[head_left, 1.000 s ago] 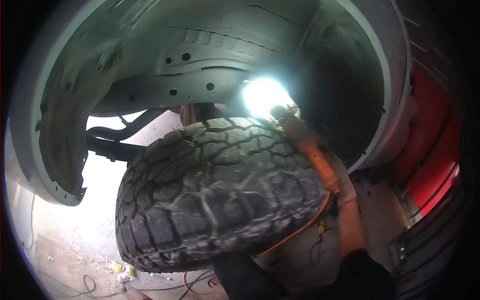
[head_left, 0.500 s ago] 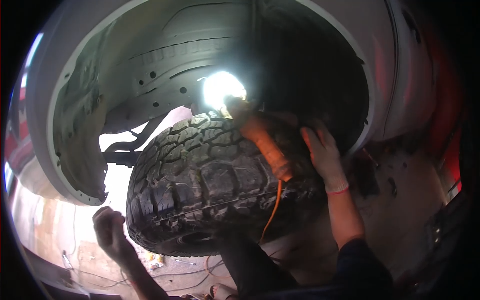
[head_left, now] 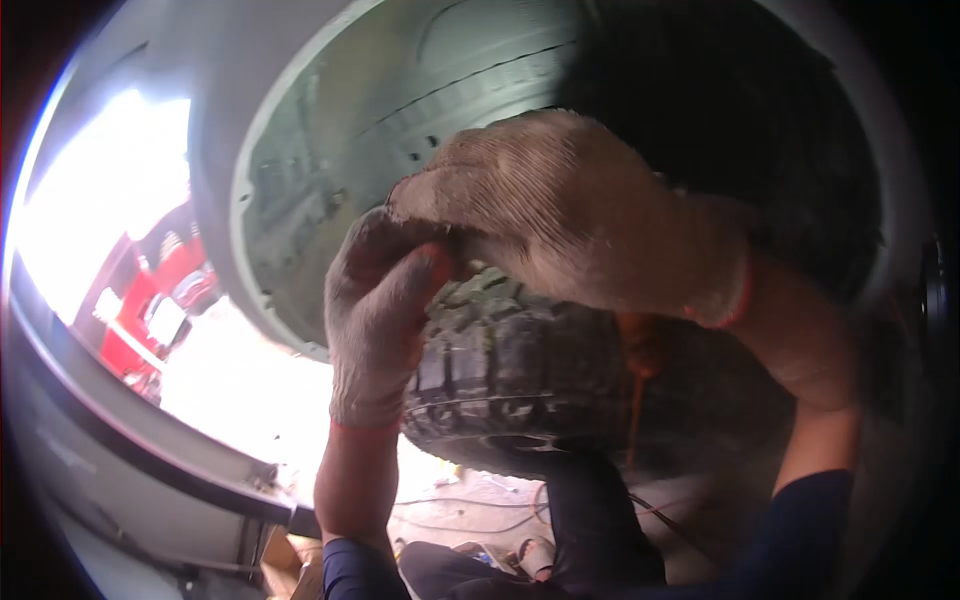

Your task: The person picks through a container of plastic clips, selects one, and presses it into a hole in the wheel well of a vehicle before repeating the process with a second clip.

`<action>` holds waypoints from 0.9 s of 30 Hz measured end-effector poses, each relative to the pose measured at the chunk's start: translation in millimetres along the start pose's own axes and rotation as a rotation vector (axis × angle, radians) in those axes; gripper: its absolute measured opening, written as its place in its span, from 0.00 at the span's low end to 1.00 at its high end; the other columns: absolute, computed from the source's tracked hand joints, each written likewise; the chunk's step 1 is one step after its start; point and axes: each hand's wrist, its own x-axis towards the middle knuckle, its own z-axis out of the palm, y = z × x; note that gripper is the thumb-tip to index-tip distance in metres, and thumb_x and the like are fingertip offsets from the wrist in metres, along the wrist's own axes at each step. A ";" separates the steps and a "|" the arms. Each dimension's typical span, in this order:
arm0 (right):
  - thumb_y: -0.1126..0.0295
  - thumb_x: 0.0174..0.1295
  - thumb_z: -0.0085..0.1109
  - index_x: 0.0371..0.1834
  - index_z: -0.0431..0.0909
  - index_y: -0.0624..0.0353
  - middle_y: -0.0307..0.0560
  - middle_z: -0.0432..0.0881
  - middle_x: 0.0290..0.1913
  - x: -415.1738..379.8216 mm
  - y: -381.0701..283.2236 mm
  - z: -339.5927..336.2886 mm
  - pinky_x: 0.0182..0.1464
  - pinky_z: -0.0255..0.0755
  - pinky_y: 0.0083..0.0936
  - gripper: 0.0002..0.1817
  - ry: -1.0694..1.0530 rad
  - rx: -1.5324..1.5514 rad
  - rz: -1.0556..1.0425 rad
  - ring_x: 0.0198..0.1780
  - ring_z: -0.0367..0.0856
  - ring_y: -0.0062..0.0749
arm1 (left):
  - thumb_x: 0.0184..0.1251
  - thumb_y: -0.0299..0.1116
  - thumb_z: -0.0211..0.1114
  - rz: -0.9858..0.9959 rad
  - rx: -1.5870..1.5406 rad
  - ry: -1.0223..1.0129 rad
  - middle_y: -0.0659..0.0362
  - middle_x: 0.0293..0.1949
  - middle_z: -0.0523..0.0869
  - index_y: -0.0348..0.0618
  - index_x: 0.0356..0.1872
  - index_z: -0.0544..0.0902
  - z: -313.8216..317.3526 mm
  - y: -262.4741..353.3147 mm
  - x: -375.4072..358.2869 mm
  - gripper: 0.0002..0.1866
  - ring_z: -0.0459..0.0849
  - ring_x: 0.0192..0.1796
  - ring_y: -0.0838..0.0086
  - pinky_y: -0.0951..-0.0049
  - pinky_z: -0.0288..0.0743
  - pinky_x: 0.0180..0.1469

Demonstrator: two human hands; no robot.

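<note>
Left hand [head_left: 375, 330] and right hand [head_left: 590, 205] overlap, can't tell if gripping; tire [head_left: 515, 385] behind looks heavy, stiff, best held by its tread [head_left: 540, 350].

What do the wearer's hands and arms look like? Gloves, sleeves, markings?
Left hand and right hand both wear greyish-beige knit gloves, fine ribbing visible on the right one, with red cuff edges. Forearms are bare below short dark-navy sleeves. No lettering or cables visible on either arm.
</note>
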 end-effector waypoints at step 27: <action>0.68 0.76 0.50 0.61 0.78 0.62 0.51 0.83 0.54 -142.6 14.7 272.0 0.63 0.71 0.32 0.16 2.217 2.881 -1.735 0.55 0.81 0.35 | 0.70 0.23 0.66 -0.117 0.264 -0.054 0.43 0.58 0.84 0.36 0.56 0.77 -17.7 -69.5 -25.3 0.16 0.83 0.63 0.53 0.51 0.75 0.69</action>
